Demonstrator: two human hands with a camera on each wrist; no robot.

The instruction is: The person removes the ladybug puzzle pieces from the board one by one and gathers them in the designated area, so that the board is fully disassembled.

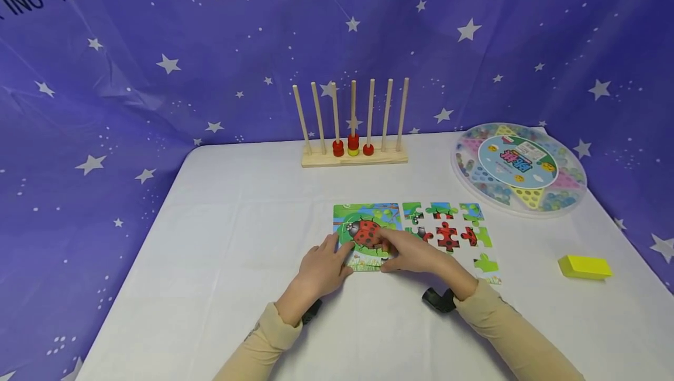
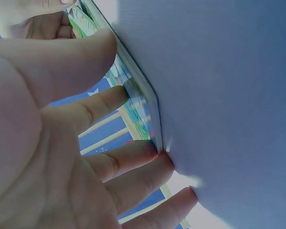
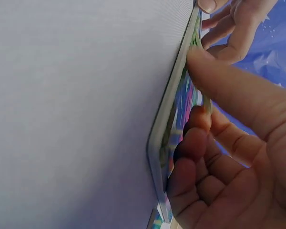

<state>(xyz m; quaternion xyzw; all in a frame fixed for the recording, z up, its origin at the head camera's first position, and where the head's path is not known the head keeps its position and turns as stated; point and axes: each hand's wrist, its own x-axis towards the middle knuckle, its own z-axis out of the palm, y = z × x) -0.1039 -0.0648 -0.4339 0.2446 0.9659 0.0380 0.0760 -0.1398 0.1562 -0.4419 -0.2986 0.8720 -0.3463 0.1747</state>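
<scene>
A ladybug puzzle (image 1: 368, 212) lies flat before me in the head view. My left hand (image 1: 321, 267) is at its lower left corner, with fairly straight fingers touching the edge and the thumb along the near side. Over the lower right part, my right hand (image 1: 416, 252) pinches a thin puzzle piece (image 3: 206, 101) between thumb and curled fingers. That piece is mostly hidden by the hand in the head view. Loose ladybug puzzle pieces (image 1: 447, 236) lie in spaced rows to the right, some partly covered by my right hand and forearm.
A wooden peg stand (image 1: 355, 158) with red and yellow beads stands at the back. The round marble game box (image 1: 518, 164) lies at the back right, and a yellow block (image 1: 584, 267) is nearer on the right. A starry purple cloth (image 1: 210, 47) hangs behind the white table (image 1: 221, 240).
</scene>
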